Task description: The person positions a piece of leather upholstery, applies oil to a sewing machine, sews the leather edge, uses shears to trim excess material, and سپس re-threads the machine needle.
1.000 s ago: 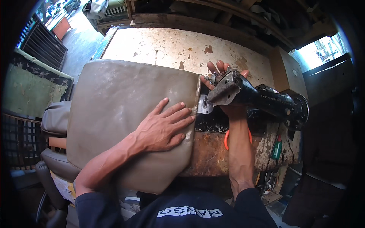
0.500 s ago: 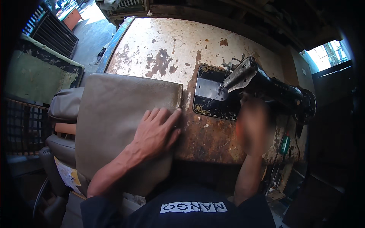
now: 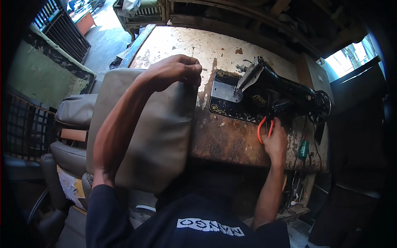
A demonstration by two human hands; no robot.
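A grey-brown vinyl cover point(image 3: 153, 136) lies on the left of the worn worktable point(image 3: 225, 144). My left hand point(image 3: 178, 72) is closed in a pinch at its upper right corner. My right hand point(image 3: 273, 140) grips orange-handled scissors point(image 3: 261, 132), their dark blades up against the black sewing machine point(image 3: 289, 93). The machine's metal plate point(image 3: 223, 91) and needle area are uncovered, to the right of the cover. A small green bottle point(image 3: 303, 149) is at the table's right front.
Grey padded pieces point(image 3: 76, 111) are stacked at the left, near a pale green panel point(image 3: 58, 72) and dark grilles. A cardboard box point(image 3: 316, 78) stands at the back right, beside a dark panel point(image 3: 357, 149). Wooden framework point(image 3: 231, 16) runs behind the table.
The cover was pulled leftward, off the machine. My left hand has risen from its middle to the top corner. My right hand has come back from the machine and taken hold of the scissors.
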